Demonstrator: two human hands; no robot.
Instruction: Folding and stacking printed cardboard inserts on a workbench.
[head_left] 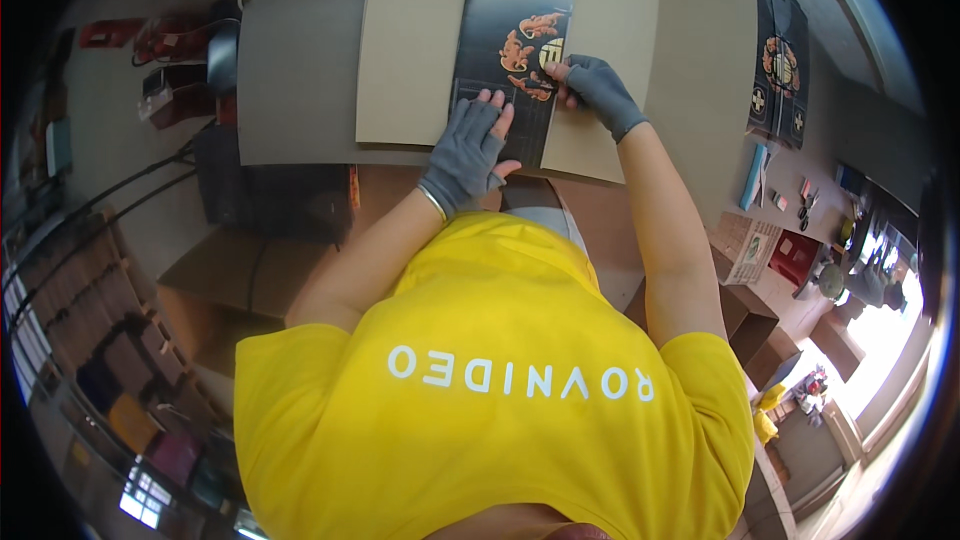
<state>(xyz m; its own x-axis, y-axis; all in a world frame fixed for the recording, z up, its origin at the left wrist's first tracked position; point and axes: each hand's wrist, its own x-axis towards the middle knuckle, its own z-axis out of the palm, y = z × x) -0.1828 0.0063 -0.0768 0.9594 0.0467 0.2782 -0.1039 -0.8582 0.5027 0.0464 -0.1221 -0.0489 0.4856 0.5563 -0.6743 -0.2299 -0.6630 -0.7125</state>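
Observation:
A black printed sheet (510,0) with an orange ornament lies across flat brown cardboard (410,40) on a grey table (295,60). My left hand (468,148), in a grey fingerless glove, rests flat on the sheet's near edge with its fingers spread. My right hand (598,90), gloved the same way, is at the sheet's right edge beside the ornament, fingertips curled onto the edge where black meets a second cardboard panel (700,70). My yellow shirt hides the table's near edge.
A stack of similar black printed sheets (780,60) lies at the table's far right. Small tools, a blue item (755,175) and a red box (795,255) sit to the right. Brown cartons (220,280), a black box (270,195) and cables are on the left.

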